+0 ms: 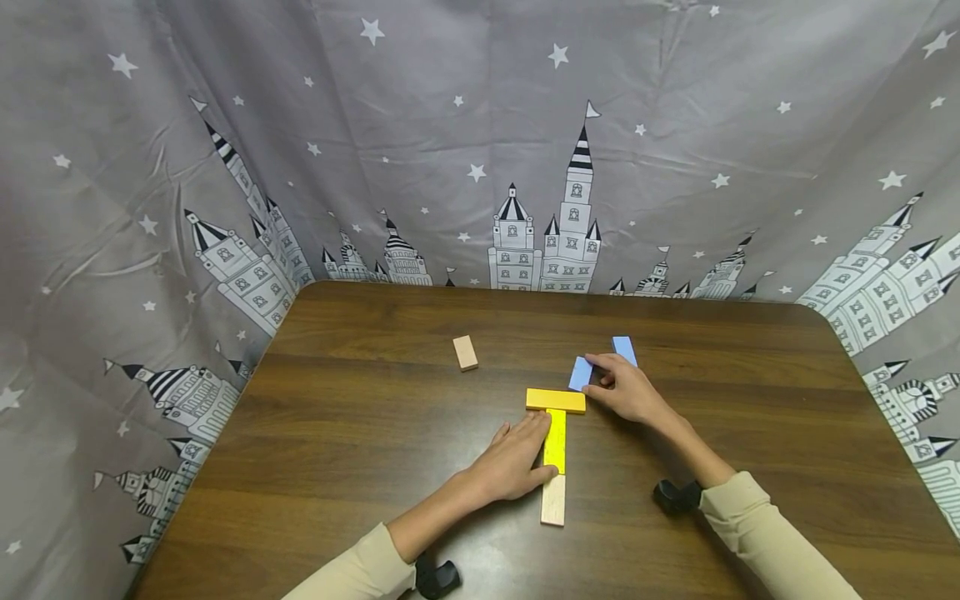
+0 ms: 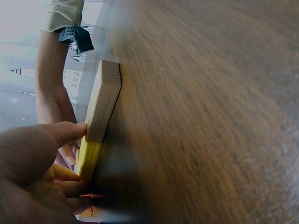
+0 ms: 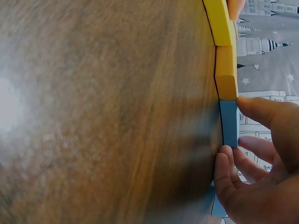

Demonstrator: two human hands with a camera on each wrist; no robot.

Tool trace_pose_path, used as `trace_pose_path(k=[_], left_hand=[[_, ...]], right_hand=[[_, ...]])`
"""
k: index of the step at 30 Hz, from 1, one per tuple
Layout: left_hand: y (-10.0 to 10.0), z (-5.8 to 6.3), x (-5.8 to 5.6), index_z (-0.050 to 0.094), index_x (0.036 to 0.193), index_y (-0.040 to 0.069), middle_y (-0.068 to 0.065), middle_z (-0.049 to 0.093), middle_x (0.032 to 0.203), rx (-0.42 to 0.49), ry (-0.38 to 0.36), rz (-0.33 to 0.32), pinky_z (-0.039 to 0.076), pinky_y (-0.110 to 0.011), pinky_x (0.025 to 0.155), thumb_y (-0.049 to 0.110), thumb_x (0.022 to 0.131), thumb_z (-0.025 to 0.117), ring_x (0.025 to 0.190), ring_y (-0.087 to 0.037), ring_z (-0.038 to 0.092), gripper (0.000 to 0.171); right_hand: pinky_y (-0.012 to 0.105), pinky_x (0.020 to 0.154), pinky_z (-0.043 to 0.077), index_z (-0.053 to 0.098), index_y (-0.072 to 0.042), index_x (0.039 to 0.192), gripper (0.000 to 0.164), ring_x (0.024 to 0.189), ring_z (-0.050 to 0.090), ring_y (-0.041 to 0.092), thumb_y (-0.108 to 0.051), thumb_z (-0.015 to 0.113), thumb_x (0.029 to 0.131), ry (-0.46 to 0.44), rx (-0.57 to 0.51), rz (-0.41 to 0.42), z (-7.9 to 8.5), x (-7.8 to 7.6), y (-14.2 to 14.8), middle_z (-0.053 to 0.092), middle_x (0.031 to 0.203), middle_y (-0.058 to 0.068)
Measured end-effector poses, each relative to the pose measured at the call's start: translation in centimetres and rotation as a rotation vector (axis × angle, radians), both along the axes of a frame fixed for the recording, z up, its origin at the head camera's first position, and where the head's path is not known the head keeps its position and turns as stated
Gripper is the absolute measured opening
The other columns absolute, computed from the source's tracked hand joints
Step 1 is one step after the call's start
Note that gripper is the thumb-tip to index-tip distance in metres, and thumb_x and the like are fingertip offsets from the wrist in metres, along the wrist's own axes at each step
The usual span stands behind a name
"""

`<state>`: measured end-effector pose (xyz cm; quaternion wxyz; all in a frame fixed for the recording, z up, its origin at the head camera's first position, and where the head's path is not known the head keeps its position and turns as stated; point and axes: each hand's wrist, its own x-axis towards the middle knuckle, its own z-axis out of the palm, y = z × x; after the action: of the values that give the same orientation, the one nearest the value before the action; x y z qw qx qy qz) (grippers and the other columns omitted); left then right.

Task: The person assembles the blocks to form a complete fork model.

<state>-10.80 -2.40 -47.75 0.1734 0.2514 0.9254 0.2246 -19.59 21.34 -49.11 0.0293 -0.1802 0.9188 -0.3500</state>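
Observation:
My right hand pinches a blue block between thumb and fingers, beside the right end of an orange-yellow block that lies crosswise. Below that crosspiece, a bright yellow block and a plain wooden block form a straight line, end to end. Along the left side of this line rests my left hand, fingertips at the upper part of the bright yellow block. Its thumb touches near the joint with the plain block, as the left wrist view shows too. A second blue block lies beyond my right hand, partly hidden.
Another plain wooden block lies apart, toward the far left. The brown wooden table ends at a grey curtain printed with castles and stars. Black devices are strapped at both wrists.

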Motion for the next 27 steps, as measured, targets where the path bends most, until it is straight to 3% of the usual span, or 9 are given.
trace_pose_path(k=[8,13,18,27], left_hand=[[0.0,0.0,0.0,0.031,0.154,-0.001,-0.014,0.030,0.160,0.002,0.003,-0.002,0.023,-0.056,0.114,0.032,0.097,0.066,0.148,-0.026,0.025,0.075],[0.0,0.1,0.1,0.031,0.155,-0.001,-0.015,0.030,0.160,0.009,0.004,0.000,0.023,-0.056,0.114,0.031,0.097,0.066,0.148,-0.027,0.025,0.075],[-0.1,0.3,0.1,0.030,0.155,-0.002,-0.015,0.029,0.160,0.010,0.012,-0.003,0.023,-0.056,0.114,0.031,0.097,0.066,0.148,-0.027,0.025,0.075],[0.0,0.3,0.2,0.030,0.155,0.000,-0.014,0.028,0.160,0.004,0.005,0.002,0.022,-0.056,0.114,0.031,0.097,0.065,0.148,-0.026,0.024,0.075]], right_hand=[[0.048,0.083,0.051,0.059,0.002,0.134,0.051,0.095,0.061,0.031,-0.013,0.075,0.089,-0.012,-0.041,-0.069,0.5,0.0,1.0,0.061,0.125,0.023],[0.056,0.094,0.042,0.060,0.001,0.132,0.050,0.112,0.054,0.043,-0.012,0.077,0.088,0.025,-0.038,-0.114,1.4,-0.5,2.6,0.057,0.131,0.025],[0.060,0.098,0.034,0.056,0.002,0.136,0.058,0.122,0.045,0.047,-0.008,0.079,0.084,0.029,-0.050,-0.069,1.6,-2.1,4.8,0.047,0.141,0.027],[0.061,0.103,0.033,0.039,0.006,0.147,0.074,0.125,0.041,0.048,-0.009,0.077,0.087,-0.163,-0.084,0.043,1.1,-4.1,7.3,0.034,0.148,0.032]])
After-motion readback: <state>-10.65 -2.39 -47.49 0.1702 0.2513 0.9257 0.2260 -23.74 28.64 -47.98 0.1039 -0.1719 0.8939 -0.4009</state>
